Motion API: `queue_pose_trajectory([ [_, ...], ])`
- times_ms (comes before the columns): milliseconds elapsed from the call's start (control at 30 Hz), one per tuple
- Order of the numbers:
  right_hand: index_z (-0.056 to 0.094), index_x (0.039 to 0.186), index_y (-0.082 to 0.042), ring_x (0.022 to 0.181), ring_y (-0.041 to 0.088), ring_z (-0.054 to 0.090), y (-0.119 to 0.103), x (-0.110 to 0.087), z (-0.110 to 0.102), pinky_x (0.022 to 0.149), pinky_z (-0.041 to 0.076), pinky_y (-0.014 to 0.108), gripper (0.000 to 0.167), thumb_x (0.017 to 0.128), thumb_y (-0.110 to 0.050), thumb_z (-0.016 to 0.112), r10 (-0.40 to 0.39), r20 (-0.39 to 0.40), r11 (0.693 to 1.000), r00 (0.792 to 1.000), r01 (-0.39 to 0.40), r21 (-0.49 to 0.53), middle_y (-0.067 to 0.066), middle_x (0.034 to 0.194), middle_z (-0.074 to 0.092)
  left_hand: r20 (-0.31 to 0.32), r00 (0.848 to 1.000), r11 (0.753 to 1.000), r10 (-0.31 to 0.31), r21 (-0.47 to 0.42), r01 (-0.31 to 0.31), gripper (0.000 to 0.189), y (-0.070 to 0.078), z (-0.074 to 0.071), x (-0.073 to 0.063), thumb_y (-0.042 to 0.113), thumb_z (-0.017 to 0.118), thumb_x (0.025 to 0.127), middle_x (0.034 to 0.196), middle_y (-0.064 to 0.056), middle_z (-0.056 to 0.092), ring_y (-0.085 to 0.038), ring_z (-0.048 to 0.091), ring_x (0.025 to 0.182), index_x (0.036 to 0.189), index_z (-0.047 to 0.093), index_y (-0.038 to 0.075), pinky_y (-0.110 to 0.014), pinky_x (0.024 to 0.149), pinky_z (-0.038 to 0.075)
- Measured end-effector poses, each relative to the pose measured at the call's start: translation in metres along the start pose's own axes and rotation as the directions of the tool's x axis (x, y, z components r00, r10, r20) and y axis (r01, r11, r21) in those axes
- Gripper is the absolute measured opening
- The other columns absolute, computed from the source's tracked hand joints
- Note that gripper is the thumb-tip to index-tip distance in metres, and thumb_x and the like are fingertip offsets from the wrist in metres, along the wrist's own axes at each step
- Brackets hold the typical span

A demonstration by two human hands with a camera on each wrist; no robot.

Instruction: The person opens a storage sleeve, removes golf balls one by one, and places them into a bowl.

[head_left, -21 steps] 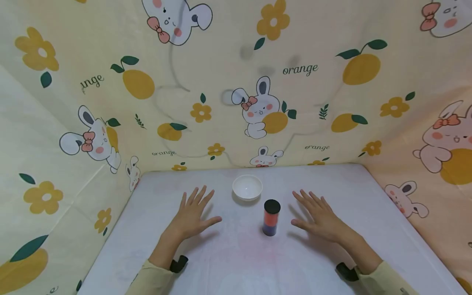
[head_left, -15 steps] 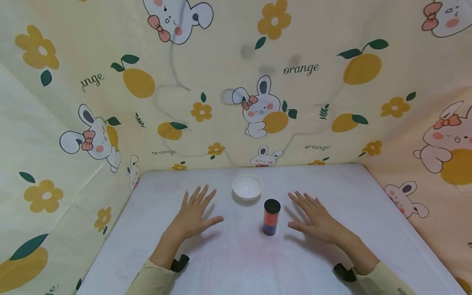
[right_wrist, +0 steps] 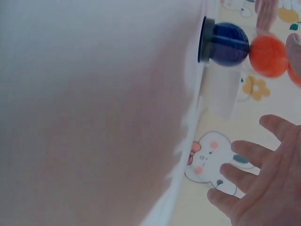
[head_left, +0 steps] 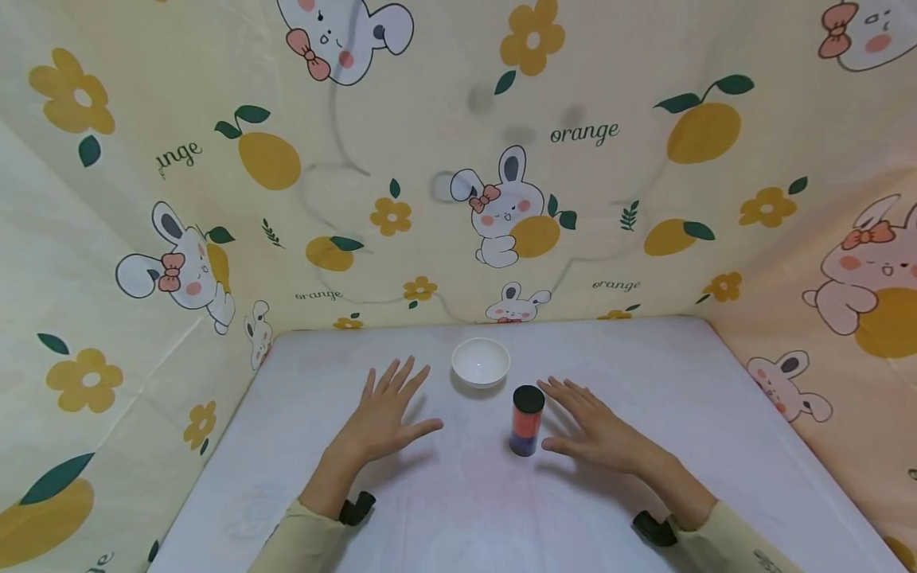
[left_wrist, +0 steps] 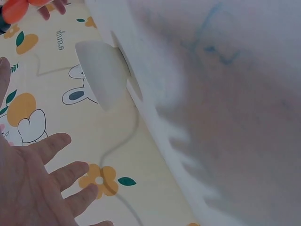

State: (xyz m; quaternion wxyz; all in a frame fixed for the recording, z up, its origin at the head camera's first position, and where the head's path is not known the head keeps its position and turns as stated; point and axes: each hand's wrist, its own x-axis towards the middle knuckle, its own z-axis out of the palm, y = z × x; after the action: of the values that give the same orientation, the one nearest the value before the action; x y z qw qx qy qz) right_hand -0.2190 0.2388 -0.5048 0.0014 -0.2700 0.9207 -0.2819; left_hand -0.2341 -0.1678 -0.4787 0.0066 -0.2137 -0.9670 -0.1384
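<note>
A clear upright tube [head_left: 526, 426] with a black lid stands on the table in the head view. Through its wall, the right wrist view shows a dark blue ball [right_wrist: 229, 44] at the bottom and orange balls [right_wrist: 268, 55] above. My right hand [head_left: 602, 434] hovers just right of the tube, fingers spread, holding nothing; whether a fingertip touches it I cannot tell. To the left, my left hand [head_left: 383, 422] is held above the table with straight, spread fingers and nothing in it. Behind the tube sits a white bowl [head_left: 481, 364], also visible side-on in the left wrist view.
A white-covered table [head_left: 458, 509] lies under both hands. Patterned cloth [head_left: 430, 159] with rabbits and oranges rises at the back and both sides. Each wrist wears a black device, such as the one at the right sleeve [head_left: 654, 528].
My right hand has moved left, close to the tube. My left hand has shifted slightly right and away from me. The tube and bowl have stayed in place.
</note>
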Motion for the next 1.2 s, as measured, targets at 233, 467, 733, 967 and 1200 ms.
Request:
queue_pose_trajectory([
  [233, 0.037, 0.167, -0.013, 0.158, 0.05, 0.028, -0.007, 0.004, 0.004, 0.124, 0.024, 0.073, 0.098, 0.093, -0.065, 0.075, 0.005, 0.024, 0.999, 1.0, -0.006, 0.04, 0.013, 0.171, 0.038, -0.008, 1.0, 1.0, 0.015, 0.001, -0.015, 0.1, 0.004, 0.001, 0.003, 0.082, 0.053, 0.096, 0.18, -0.009, 0.014, -0.035, 0.007, 0.166, 0.172, 0.026, 0.025, -0.068, 0.13, 0.001],
  [467, 0.047, 0.16, -0.027, 0.153, 0.038, 0.041, -0.01, 0.011, 0.008, 0.123, 0.033, 0.065, 0.079, 0.094, -0.059, 0.077, -0.038, 0.046, 0.993, 0.998, 0.032, 0.118, 0.006, 0.162, 0.05, 0.002, 1.0, 1.0, 0.016, 0.004, -0.016, 0.1, 0.009, 0.002, 0.004, 0.082, 0.054, 0.096, 0.18, -0.009, 0.014, -0.034, 0.006, 0.167, 0.172, 0.025, 0.025, -0.068, 0.13, 0.001],
  [733, 0.052, 0.155, -0.013, 0.149, 0.04, 0.047, -0.014, 0.016, 0.012, 0.121, 0.037, 0.064, 0.071, 0.099, -0.05, 0.077, -0.044, 0.104, 0.984, 0.994, 0.026, 0.174, 0.015, 0.157, 0.055, 0.004, 1.0, 1.0, 0.028, 0.006, -0.028, 0.098, 0.015, 0.002, 0.007, 0.079, 0.056, 0.096, 0.18, -0.008, 0.014, -0.034, 0.007, 0.167, 0.172, 0.026, 0.024, -0.067, 0.13, 0.002],
  [967, 0.056, 0.15, -0.01, 0.148, 0.041, 0.05, -0.016, 0.023, 0.014, 0.121, 0.038, 0.064, 0.065, 0.1, -0.045, 0.077, -0.019, 0.148, 0.98, 0.989, -0.011, 0.2, 0.016, 0.153, 0.059, 0.008, 0.999, 0.999, 0.041, -0.002, -0.041, 0.098, 0.017, 0.001, 0.008, 0.079, 0.056, 0.097, 0.18, -0.007, 0.012, -0.031, 0.006, 0.167, 0.172, 0.025, 0.025, -0.065, 0.131, 0.002],
  [1200, 0.05, 0.157, -0.02, 0.149, 0.04, 0.049, -0.019, 0.03, 0.017, 0.121, 0.036, 0.067, 0.067, 0.1, -0.046, 0.076, -0.03, 0.176, 0.968, 0.984, -0.015, 0.251, 0.01, 0.154, 0.059, -0.003, 0.999, 0.999, 0.05, -0.014, -0.05, 0.097, 0.02, -0.001, 0.011, 0.077, 0.057, 0.097, 0.18, -0.007, 0.014, -0.033, 0.01, 0.166, 0.172, 0.026, 0.024, -0.064, 0.131, 0.004],
])
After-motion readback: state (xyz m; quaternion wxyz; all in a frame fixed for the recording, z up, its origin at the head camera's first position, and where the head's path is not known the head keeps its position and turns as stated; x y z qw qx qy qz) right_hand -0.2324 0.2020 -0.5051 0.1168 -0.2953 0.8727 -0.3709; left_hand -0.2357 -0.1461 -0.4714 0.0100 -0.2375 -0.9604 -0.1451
